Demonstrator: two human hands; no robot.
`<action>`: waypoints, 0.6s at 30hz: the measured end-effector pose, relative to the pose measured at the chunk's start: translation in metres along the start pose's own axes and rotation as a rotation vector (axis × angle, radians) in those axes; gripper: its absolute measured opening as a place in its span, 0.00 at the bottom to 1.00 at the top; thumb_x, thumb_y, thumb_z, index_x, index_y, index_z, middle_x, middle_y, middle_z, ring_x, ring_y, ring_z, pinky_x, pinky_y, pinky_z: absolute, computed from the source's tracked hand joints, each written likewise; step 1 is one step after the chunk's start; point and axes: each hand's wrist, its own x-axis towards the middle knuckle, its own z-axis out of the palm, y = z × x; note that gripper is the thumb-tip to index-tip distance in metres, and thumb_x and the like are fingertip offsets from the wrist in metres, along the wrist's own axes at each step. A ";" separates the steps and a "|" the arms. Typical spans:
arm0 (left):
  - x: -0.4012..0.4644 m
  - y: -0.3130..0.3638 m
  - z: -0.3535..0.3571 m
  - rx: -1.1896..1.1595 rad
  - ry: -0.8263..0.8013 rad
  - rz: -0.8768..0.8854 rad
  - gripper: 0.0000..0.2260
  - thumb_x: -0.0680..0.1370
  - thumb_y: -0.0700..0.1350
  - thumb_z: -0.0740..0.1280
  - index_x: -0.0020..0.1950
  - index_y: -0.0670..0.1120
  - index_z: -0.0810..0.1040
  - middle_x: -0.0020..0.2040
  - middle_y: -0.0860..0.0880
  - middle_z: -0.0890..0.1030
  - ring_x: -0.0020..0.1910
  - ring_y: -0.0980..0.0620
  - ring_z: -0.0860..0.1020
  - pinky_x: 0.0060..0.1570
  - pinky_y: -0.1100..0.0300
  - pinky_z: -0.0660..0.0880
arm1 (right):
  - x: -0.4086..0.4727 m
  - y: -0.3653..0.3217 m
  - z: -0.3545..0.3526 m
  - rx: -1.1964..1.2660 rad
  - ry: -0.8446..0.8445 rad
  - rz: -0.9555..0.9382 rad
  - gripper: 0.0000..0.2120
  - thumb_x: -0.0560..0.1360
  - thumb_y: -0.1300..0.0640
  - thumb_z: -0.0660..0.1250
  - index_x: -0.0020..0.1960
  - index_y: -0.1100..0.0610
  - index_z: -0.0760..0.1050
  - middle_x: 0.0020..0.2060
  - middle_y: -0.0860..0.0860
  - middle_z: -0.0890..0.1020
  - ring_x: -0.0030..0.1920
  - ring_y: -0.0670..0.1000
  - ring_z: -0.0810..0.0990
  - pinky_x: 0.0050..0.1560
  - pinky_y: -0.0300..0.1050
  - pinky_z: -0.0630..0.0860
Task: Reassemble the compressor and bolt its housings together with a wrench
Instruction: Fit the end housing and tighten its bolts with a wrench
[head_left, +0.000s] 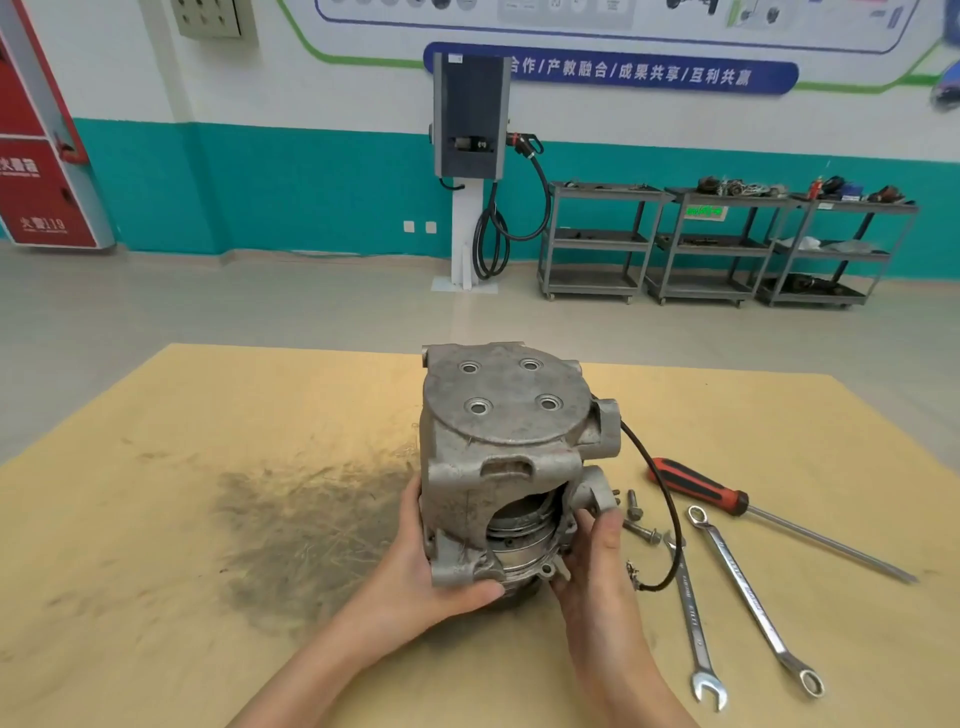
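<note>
Two hands hold the compressor (506, 467), which stands upright near the middle of the table (208, 415), on its yellow cover. The left hand (436, 561) grips the lower left corner of the grey cast housing (498, 400), with the thumb curled under a mounting lug. The right hand (592, 551) holds the lower right side, its fingers wrapped around the flange near an ear. The body looks like cast metal, so I judge it heavy, stiff and not fragile, but dusty and perhaps a little slippery; the lugs and ears seem the safest places to take hold. The housing works here like a container: through the open gap at the bottom, the ringed inner core (522, 535) shows, not fully covered, so the halves seem not yet closed together. The four holes on top have no bolts in them. A black wire (660, 499) hangs from the right side and could be pinched. Further right on the table lie loose bolts (638, 519), two wrenches (748, 597) and a red-handled screwdriver (696, 486), all untouched.
</note>
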 end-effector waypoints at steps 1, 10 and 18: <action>0.001 -0.002 -0.003 0.012 -0.004 -0.004 0.57 0.62 0.54 0.82 0.73 0.67 0.41 0.69 0.69 0.63 0.61 0.78 0.68 0.55 0.81 0.65 | 0.000 -0.002 -0.007 -0.037 -0.046 -0.012 0.38 0.61 0.23 0.61 0.64 0.43 0.72 0.63 0.44 0.79 0.62 0.41 0.78 0.64 0.44 0.71; -0.009 -0.008 -0.076 0.200 0.241 0.088 0.14 0.68 0.39 0.78 0.42 0.49 0.73 0.51 0.62 0.81 0.57 0.62 0.78 0.54 0.79 0.67 | -0.032 -0.031 -0.091 -0.302 0.256 -0.376 0.13 0.78 0.67 0.60 0.39 0.64 0.80 0.30 0.62 0.83 0.29 0.61 0.83 0.28 0.41 0.79; 0.003 -0.019 -0.051 0.253 0.292 0.168 0.16 0.73 0.26 0.68 0.33 0.44 0.71 0.43 0.47 0.77 0.39 0.63 0.78 0.45 0.80 0.68 | 0.039 -0.061 -0.124 -1.035 0.292 -0.328 0.04 0.77 0.53 0.68 0.43 0.48 0.79 0.34 0.47 0.82 0.35 0.46 0.78 0.35 0.40 0.72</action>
